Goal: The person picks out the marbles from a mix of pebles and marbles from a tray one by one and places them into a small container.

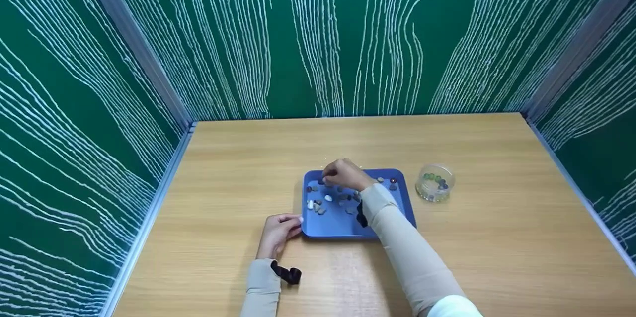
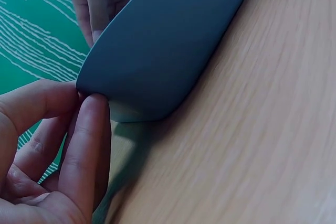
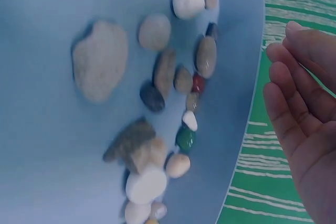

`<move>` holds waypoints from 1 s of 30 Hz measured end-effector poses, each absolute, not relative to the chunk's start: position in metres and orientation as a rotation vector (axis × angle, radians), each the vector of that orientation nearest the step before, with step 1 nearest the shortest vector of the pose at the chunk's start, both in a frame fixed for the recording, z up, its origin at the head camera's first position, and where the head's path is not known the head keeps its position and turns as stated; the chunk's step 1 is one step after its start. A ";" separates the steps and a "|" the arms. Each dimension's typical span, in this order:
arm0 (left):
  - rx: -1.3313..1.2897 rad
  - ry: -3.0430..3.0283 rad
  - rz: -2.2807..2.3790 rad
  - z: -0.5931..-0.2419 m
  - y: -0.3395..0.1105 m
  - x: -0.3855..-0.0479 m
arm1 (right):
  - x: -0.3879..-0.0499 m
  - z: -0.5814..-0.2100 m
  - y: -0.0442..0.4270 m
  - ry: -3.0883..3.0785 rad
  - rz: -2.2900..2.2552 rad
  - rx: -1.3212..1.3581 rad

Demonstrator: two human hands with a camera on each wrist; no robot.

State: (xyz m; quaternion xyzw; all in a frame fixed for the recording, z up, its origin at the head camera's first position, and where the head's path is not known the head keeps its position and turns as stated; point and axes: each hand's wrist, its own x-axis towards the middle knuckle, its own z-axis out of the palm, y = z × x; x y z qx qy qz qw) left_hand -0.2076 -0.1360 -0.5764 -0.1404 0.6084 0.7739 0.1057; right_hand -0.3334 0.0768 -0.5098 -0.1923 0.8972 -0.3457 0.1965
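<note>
A blue tray [image 1: 338, 227] holds scattered small stones, among them a white stone [image 1: 328, 198], a large grey stone [image 3: 101, 61] and a glossy green stone [image 3: 185, 138]. My left hand [image 1: 280, 231] pinches the tray's left rim near its front corner; the left wrist view shows thumb and fingertips at that edge. Above the tray's far left part is my right hand [image 1: 345, 174], palm partly turned down. In the right wrist view its fingers are loosely bent beside the rim, and nothing shows between them. My right forearm hides part of the tray.
To the right of the tray stands a clear round container [image 1: 435, 183] with green and dark marbles in it. The wooden table [image 1: 213, 183] is bordered by green panels [image 1: 313, 39] with white lines. Tiny pale bits lie behind the tray.
</note>
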 end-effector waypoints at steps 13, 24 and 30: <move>-0.448 1.789 2.282 -0.579 -0.137 -0.208 | -0.331 -0.528 0.052 2.607 -0.865 -0.740; -0.432 1.790 2.278 -0.575 -0.136 -0.207 | -0.330 -0.539 0.040 2.647 -0.776 -0.877; -0.427 1.783 2.288 -0.581 -0.137 -0.209 | -0.326 -0.542 0.037 2.724 -0.747 -1.080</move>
